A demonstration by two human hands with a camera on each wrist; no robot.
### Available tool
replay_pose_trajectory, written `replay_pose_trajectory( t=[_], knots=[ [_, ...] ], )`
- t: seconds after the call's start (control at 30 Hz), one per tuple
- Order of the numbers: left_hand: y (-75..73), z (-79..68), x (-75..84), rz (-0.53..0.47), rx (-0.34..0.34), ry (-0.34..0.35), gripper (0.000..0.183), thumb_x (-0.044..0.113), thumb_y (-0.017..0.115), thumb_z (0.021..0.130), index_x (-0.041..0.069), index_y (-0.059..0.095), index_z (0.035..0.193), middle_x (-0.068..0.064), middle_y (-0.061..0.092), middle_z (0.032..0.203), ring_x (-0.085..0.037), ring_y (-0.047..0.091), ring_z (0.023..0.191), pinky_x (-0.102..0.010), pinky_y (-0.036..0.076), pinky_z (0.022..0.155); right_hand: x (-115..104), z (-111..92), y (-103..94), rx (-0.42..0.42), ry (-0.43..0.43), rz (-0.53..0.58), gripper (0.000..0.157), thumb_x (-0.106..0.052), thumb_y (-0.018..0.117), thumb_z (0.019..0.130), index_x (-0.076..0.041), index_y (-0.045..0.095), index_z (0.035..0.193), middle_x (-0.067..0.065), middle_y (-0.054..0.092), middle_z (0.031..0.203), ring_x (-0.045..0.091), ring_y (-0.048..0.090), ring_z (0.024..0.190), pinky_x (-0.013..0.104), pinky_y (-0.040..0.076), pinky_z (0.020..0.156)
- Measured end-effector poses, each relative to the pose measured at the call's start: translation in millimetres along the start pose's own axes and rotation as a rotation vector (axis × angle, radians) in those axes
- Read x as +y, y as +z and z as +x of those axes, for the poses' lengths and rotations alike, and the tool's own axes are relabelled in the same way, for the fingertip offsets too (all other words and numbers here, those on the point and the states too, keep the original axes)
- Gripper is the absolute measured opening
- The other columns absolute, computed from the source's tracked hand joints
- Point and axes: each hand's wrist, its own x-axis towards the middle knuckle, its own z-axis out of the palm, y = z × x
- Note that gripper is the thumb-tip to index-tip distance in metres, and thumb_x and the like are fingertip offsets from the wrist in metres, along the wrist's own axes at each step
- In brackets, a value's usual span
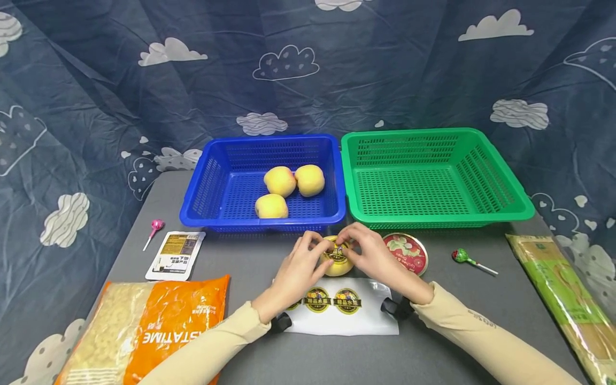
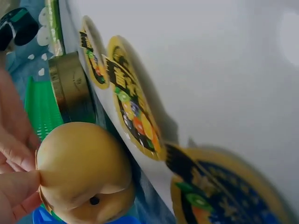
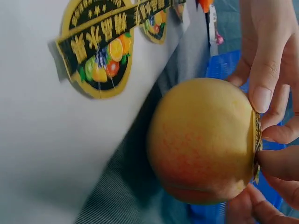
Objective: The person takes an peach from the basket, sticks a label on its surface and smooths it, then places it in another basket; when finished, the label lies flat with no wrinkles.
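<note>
Yellow peach [image 3: 201, 140] with black-and-gold fruit sticker [image 1: 336, 255] held between curled fingers of left hand [image 1: 299, 267] and right hand [image 1: 374, 252].

Head cam: worn on the head, looked forward and steeply down, widest and farthest back; took in worktop [image 1: 269, 358], blue basket [image 1: 269, 221], green basket [image 1: 433, 218] and the curtain [image 1: 385, 88] behind. Left wrist cam: low, close up, rolled on its side, faced across to the right, green basket behind the yellow fruit [image 2: 84, 158]. Right wrist cam: also low and close, rolled the opposite way, faced left, blue basket behind. Both wrist views shared yellow fruit and sticker sheet [image 1: 341, 323], seen from opposite sides; head view caught both from above.
</note>
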Motion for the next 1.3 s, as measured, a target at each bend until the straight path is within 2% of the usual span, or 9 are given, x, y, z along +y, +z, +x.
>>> replay_pose_trajectory(
  t=[0.07, 0.27, 0.43, 0.6, 0.73, 0.9, 1.03, 1.17, 1.3],
  knots=[
    [1.1, 0.1, -0.7, -0.057, -0.023, -0.018, 0.024, 0.023, 0.059, 0.088, 0.020, 0.053, 0.110, -0.002, 0.041, 0.114, -0.015, 0.049, 0.096, -0.029, 0.047, 0.067, 3, -3, 0.1, -0.015, 0.034, -0.005, 0.021, 0.004, 0.066, 0.075, -0.007, 0.060, 0.092, 0.005, 0.057, 0.098, 0.018, 0.056, 0.081, 0.037, 0.049, 0.070],
    [2.5, 4.1, -6.8, -0.374, -0.099, -0.108, 0.017, 0.018, 0.055, 0.091, 0.014, 0.047, 0.105, -0.006, 0.042, 0.113, -0.021, 0.050, 0.088, -0.028, 0.043, 0.071, 8, -7, 1.8, -0.093, 0.103, 0.113, 0.026, -0.003, 0.065, 0.081, -0.007, 0.053, 0.103, 0.009, 0.056, 0.109, 0.027, 0.058, 0.095, 0.040, 0.048, 0.079],
    [3.7, 8.5, -10.0, -0.489, -0.110, -0.128, 0.014, 0.015, 0.056, 0.089, 0.012, 0.047, 0.100, -0.008, 0.043, 0.108, -0.020, 0.047, 0.090, -0.036, 0.044, 0.076, 8, -8, 3.6, -0.107, 0.113, 0.149, 0.033, -0.004, 0.069, 0.077, -0.007, 0.051, 0.105, 0.009, 0.056, 0.110, 0.027, 0.057, 0.097, 0.040, 0.047, 0.081],
    [6.2, 11.2, -13.2, -0.645, -0.111, -0.201, 0.013, 0.012, 0.059, 0.086, 0.010, 0.050, 0.095, -0.009, 0.041, 0.106, -0.021, 0.045, 0.098, -0.042, 0.040, 0.086, 9, -7, 6.5, -0.119, 0.134, 0.158, 0.041, -0.011, 0.075, 0.073, -0.009, 0.051, 0.106, 0.010, 0.055, 0.111, 0.026, 0.055, 0.097, 0.043, 0.046, 0.080],
    [1.6, 11.8, -11.2, -0.764, -0.119, -0.243, 0.012, 0.007, 0.057, 0.087, 0.004, 0.050, 0.096, -0.012, 0.041, 0.105, -0.027, 0.044, 0.105, -0.045, 0.037, 0.091, 15, -8, 5.8, -0.125, 0.188, 0.302, 0.038, -0.003, 0.071, 0.074, -0.006, 0.052, 0.107, 0.015, 0.053, 0.118, 0.034, 0.051, 0.107, 0.043, 0.044, 0.087],
    [-13.7, 12.8, 0.2, -0.808, -0.134, -0.260, 0.011, 0.003, 0.052, 0.089, -0.002, 0.049, 0.098, -0.017, 0.040, 0.106, -0.032, 0.042, 0.106, -0.046, 0.037, 0.090, 18, -10, 3.0, -0.161, 0.261, 0.509, 0.038, 0.001, 0.066, 0.078, -0.002, 0.050, 0.112, 0.019, 0.048, 0.122, 0.037, 0.047, 0.112, 0.042, 0.042, 0.088],
    [-17.3, 14.5, 2.9, -0.850, -0.150, -0.335, 0.011, 0.005, 0.052, 0.089, -0.002, 0.050, 0.097, -0.017, 0.037, 0.106, -0.028, 0.046, 0.097, -0.035, 0.042, 0.079, 18, -9, 4.3, -0.155, 0.274, 0.537, 0.036, -0.006, 0.066, 0.081, -0.001, 0.050, 0.112, 0.020, 0.047, 0.124, 0.036, 0.049, 0.110, 0.038, 0.044, 0.086],
    [-16.4, 15.3, 2.1, -0.951, -0.162, -0.418, 0.013, 0.003, 0.053, 0.088, -0.005, 0.049, 0.097, -0.018, 0.033, 0.106, -0.022, 0.044, 0.090, -0.030, 0.044, 0.073, 18, -9, 3.6, -0.161, 0.302, 0.579, 0.031, 0.001, 0.059, 0.083, 0.001, 0.050, 0.113, 0.021, 0.046, 0.126, 0.036, 0.048, 0.111, 0.038, 0.045, 0.085],
    [-15.8, 14.3, 1.4, -0.913, -0.173, -0.373, 0.012, 0.003, 0.051, 0.089, -0.003, 0.048, 0.099, -0.019, 0.032, 0.108, -0.023, 0.045, 0.094, -0.031, 0.042, 0.075, 18, -8, 1.8, -0.167, 0.360, 0.597, 0.032, -0.003, 0.059, 0.085, 0.001, 0.050, 0.115, 0.018, 0.046, 0.126, 0.035, 0.049, 0.111, 0.039, 0.045, 0.085]
  ],
)
